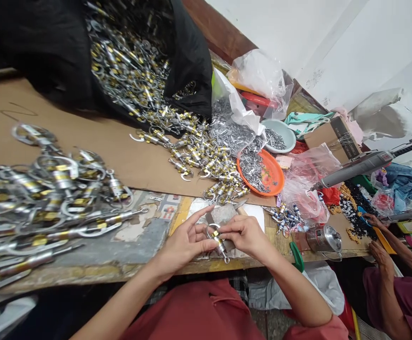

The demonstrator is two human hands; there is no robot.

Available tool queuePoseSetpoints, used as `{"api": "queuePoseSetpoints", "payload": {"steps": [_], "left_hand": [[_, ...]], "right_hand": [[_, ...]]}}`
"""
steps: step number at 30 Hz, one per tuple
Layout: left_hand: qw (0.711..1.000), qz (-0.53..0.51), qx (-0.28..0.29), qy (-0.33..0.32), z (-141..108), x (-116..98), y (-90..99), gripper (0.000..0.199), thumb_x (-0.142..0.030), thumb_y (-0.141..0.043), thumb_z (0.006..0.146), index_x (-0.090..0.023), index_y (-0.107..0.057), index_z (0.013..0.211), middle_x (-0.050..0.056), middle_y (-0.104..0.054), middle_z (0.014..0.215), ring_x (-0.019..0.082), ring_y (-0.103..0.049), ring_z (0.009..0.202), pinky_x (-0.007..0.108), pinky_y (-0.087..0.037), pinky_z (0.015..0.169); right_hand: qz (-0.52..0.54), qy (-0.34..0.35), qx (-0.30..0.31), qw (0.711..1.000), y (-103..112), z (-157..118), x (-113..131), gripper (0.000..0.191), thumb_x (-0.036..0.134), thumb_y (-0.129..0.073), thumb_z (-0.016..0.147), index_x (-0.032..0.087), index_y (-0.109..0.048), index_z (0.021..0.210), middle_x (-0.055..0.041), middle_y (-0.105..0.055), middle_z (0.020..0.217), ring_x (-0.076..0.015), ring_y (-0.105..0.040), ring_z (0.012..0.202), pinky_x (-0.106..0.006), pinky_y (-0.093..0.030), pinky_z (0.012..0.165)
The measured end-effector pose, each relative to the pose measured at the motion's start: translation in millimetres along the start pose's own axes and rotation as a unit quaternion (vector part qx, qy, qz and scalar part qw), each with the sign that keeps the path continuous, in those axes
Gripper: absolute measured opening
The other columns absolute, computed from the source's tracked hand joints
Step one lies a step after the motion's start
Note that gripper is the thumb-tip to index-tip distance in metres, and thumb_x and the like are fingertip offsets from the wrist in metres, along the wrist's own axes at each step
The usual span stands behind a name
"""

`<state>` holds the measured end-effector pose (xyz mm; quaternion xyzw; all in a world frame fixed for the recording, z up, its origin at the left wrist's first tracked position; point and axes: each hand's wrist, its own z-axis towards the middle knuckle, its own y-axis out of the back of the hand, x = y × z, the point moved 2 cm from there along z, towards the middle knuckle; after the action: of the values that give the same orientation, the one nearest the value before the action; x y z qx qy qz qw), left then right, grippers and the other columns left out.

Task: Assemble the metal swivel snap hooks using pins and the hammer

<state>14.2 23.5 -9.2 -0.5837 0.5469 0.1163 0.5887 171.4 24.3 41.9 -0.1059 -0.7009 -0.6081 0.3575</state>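
"What have you got there?"

"A little shiny hook. It is silver with a bit of yellow, and I have it just over the near edge of the table."

"How are your fingers?"

"My right hand has its thumb and finger pinched together on the top part. My left hand has its thumb on the side, with some fingers bent in against it. My left pointing finger sticks out, apart from the rest. I can't tell how hard I squeeze."

"Are there more hooks?"

"Lots! One pile sits to my left. A bigger heap spills from a black bag onto brown cardboard."

"And on your right?"

"An orange plate with tiny silver bits, then a metal cup. Past that, another person's hands are near some black bits."
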Motion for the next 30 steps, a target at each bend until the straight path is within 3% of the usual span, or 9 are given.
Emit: {"api": "queuePoseSetpoints", "payload": {"steps": [4,14,17,20,24,26,30], "left_hand": [[1.0,-0.002,0.0,0.003,-0.7,-1.6,-0.8,0.097,-0.025,-0.08,0.058,-0.021,-0.026,0.139,-0.004,-0.063,0.072,0.017,-0.065,0.067,0.03,-0.049,0.068],[1.0,0.006,-0.008,0.009,0.7,1.6,1.6,0.095,-0.024,-0.08,0.057,-0.023,-0.03,0.137,0.0,-0.065,0.077,0.018,-0.064,0.07,0.032,-0.051,0.069],[1.0,0.005,-0.008,0.01,0.0,0.8,0.8,0.094,-0.025,-0.08,0.058,-0.024,-0.03,0.137,-0.001,-0.064,0.077,0.017,-0.064,0.069,0.032,-0.051,0.068],[1.0,0.004,-0.013,0.012,-0.7,0.2,-0.1,0.094,-0.026,-0.08,0.057,-0.024,-0.031,0.137,-0.003,-0.062,0.074,0.016,-0.065,0.065,0.03,-0.051,0.065],[1.0,0.005,-0.007,0.009,-0.2,-0.1,-0.1,0.094,-0.025,-0.08,0.057,-0.024,-0.03,0.137,-0.004,-0.061,0.074,0.015,-0.065,0.065,0.029,-0.051,0.065],[1.0,0.008,-0.008,0.004,0.1,-0.2,0.7,0.093,-0.025,-0.08,0.058,-0.024,-0.029,0.137,-0.004,-0.061,0.074,0.015,-0.065,0.065,0.029,-0.051,0.065],[1.0,0.011,-0.009,0.0,-0.9,-1.2,1.2,0.092,-0.024,-0.079,0.059,-0.024,-0.029,0.137,-0.004,-0.061,0.073,0.015,-0.064,0.064,0.027,-0.051,0.063]], "right_hand": [[-0.003,0.013,0.008,1.0,1.2,3.5,-3.4,0.012,0.016,-0.068,0.074,0.025,-0.074,0.081,-0.001,-0.07,0.071,-0.014,-0.062,0.068,-0.023,-0.048,0.064],[0.007,0.04,-0.037,0.998,-1.9,-2.5,0.3,0.017,0.014,-0.063,0.078,0.023,-0.073,0.088,-0.0022,-0.067,0.074,-0.0129,-0.061,0.068,-0.023,-0.048,0.064],[0.041,0.024,-0.112,0.993,9.8,-12.4,-7.6,0.017,0.019,-0.058,0.084,0.022,-0.071,0.093,-0.0027,-0.067,0.08,-0.0137,-0.061,0.075,-0.024,-0.048,0.07],[-0.018,-0.044,-0.199,0.979,23.2,-35.7,-32.9,0.021,0.022,-0.051,0.087,0.021,-0.065,0.102,-0.0059,-0.064,0.094,-0.017,-0.059,0.089,-0.03,-0.047,0.079],[-0.167,-0.12,-0.106,0.973,17.7,-62.8,-69.4,0.041,0.031,-0.061,0.08,0.019,-0.055,0.118,-0.0101,-0.059,0.105,-0.0241,-0.056,0.098,-0.037,-0.046,0.084],[-0.182,-0.143,-0.069,0.971,11.3,-67.5,-78.0,0.037,0.031,-0.058,0.082,0.018,-0.055,0.117,-0.0088,-0.061,0.099,-0.023,-0.059,0.092,-0.035,-0.048,0.081],[-0.136,-0.143,-0.132,0.971,16.4,-71.5,-69.6,0.029,0.029,-0.055,0.084,0.018,-0.055,0.111,-0.0081,-0.062,0.102,-0.0219,-0.06,0.092,-0.033,-0.049,0.08]]}}
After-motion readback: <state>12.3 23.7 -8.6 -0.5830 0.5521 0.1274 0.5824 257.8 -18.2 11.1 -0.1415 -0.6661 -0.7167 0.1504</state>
